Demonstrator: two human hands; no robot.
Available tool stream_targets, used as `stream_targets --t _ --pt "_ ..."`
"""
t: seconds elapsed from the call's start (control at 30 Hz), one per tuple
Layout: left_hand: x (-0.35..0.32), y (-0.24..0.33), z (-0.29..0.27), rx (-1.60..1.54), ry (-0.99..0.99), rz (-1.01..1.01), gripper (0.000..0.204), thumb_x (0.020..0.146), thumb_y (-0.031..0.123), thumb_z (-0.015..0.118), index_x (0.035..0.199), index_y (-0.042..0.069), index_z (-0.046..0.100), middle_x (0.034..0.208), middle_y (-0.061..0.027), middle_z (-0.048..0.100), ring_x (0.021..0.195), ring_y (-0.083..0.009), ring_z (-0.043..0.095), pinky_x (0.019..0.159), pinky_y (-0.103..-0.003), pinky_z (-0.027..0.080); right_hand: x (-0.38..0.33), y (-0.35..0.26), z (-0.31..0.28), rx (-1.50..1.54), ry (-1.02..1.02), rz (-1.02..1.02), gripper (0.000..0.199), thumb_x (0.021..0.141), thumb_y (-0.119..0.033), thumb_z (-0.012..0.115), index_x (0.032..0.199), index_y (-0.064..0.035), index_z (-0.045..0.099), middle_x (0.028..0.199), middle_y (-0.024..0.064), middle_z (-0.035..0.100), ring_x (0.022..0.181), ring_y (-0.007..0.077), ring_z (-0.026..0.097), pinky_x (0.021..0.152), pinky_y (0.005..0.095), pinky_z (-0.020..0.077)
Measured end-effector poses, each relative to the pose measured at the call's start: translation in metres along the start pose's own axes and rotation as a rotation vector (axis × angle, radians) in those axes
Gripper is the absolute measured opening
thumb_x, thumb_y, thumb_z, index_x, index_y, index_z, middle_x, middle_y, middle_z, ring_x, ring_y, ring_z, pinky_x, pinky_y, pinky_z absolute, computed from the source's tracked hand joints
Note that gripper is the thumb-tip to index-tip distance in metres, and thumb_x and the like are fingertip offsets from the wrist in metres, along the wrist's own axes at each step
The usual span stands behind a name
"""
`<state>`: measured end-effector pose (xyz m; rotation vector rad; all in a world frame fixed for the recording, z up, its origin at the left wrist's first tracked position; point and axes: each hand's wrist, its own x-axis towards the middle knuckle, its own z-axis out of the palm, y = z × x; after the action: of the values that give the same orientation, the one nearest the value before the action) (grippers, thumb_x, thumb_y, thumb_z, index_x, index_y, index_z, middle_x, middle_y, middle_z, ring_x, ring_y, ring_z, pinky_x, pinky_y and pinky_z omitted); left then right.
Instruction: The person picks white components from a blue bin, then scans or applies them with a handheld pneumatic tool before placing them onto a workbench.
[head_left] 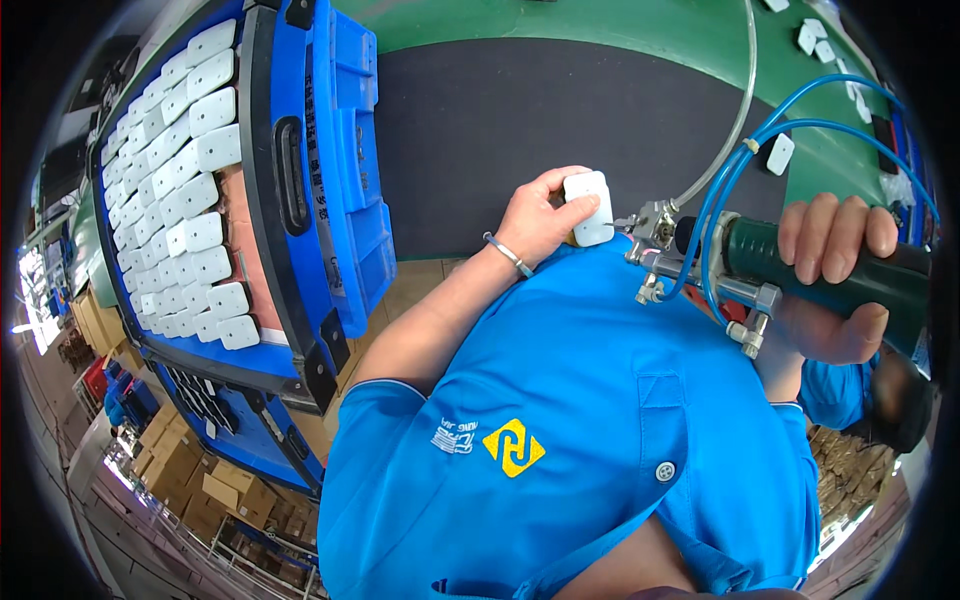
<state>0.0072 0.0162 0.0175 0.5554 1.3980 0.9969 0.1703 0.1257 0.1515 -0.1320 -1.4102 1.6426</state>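
My left hand (540,220) pinches a small white plate (590,192) with rounded corners between thumb and fingers, close to my shirt front. A bracelet circles that wrist. My right hand (838,250) is wrapped round the dark green cylinder body of a pneumatic dispensing gun (760,252). The gun has metal fittings, and its metal valve head (657,225) points at the plate's right edge. Whether the thin tip touches the plate, I cannot tell. Blue air hoses (790,125) and a clear tube (745,110) run up from the gun.
At left, a blue crate with a black frame (262,170) holds many overlapping white plates (180,190). Beside it stands a blue plastic bin (350,180). A black mat (480,110) covers the green table (430,20). Loose white plates (780,155) lie at right. Another person's blue sleeve (835,392) shows lower right.
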Motion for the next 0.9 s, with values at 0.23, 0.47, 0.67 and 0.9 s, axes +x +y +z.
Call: stream_targets --t 0.23,0.47,0.67,0.9 --pt "-0.001 -0.002 0.001 0.044 0.037 0.015 0.032 0.069 0.008 0.06 0.101 0.003 0.053 0.09 -0.0119 0.058 0.079 -0.0189 0.056 0.069 -0.027 0.047 -0.003 0.005 -0.003 0.03 -0.056 0.036 0.047 0.072 -0.033 0.053 0.109 -0.0077 0.039 0.075 0.0013 0.05 0.061 0.0104 0.048 0.054 0.0236 0.0389" --pt "0.001 -0.011 -0.012 0.026 0.077 0.025 0.034 0.07 0.008 0.06 0.103 0.004 0.053 0.093 -0.0116 0.057 0.081 -0.0187 0.056 0.07 -0.027 0.047 -0.002 -0.022 -0.009 0.018 0.044 -0.011 0.048 0.071 -0.034 0.053 0.109 -0.0094 0.037 0.077 0.0019 0.05 0.065 0.0112 0.049 0.058 0.0238 0.0399" --pt "0.001 -0.01 -0.004 -0.007 0.041 0.008 0.035 0.07 0.01 0.06 0.104 0.004 0.052 0.093 -0.0116 0.057 0.082 -0.0188 0.056 0.071 -0.027 0.047 -0.002 -0.018 -0.004 0.097 -0.006 -0.046 0.053 0.07 -0.036 0.053 0.112 -0.01 0.034 0.078 0.0022 0.05 0.066 0.0113 0.05 0.06 0.0237 0.0409" --pt "0.0 0.002 0.005 0.023 -0.019 -0.036 0.035 0.071 0.013 0.06 0.104 0.004 0.052 0.093 -0.0118 0.057 0.082 -0.0193 0.056 0.073 -0.027 0.047 0.002 -0.012 0.002 0.086 -0.033 -0.041 0.055 0.069 -0.037 0.054 0.113 -0.0098 0.034 0.078 0.0022 0.05 0.064 0.0109 0.05 0.059 0.0234 0.0413"
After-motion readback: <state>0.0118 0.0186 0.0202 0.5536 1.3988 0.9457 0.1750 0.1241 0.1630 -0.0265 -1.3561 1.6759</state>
